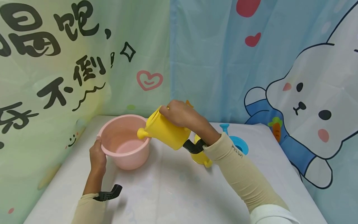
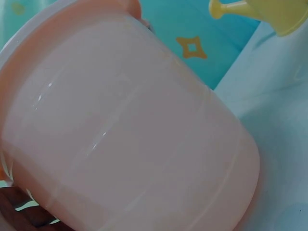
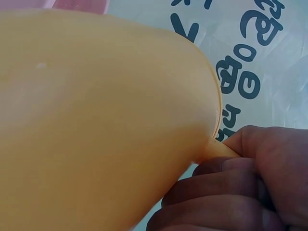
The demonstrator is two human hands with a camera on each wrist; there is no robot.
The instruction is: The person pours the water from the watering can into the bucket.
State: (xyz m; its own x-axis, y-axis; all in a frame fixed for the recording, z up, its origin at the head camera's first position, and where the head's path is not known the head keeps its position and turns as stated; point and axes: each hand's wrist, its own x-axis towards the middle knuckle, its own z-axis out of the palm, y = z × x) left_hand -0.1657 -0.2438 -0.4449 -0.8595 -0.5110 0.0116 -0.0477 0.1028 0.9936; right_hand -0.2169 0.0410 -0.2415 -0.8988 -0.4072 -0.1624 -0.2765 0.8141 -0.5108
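My left hand (image 1: 98, 157) holds the pink bucket (image 1: 134, 160) by its left side, with the thumb at the rim; in the left wrist view its fingers (image 2: 36, 216) show at the lower edge of the bucket's wall. The bucket leans over the white table. My right hand (image 1: 181, 113) grips the handle of a yellow watering can (image 1: 169, 132), fingers curled round it in the right wrist view. That can is tipped to the left, and its spout overlaps the bucket's right rim. What is inside the can is hidden.
Another yellow watering can (image 1: 199, 158) stands on the white table (image 1: 173, 196) under my right wrist, partly covered by it. Behind my right forearm is a blue watering can (image 1: 240, 144), partly hidden. A printed curtain (image 1: 201, 62) hangs along the table's back and sides.
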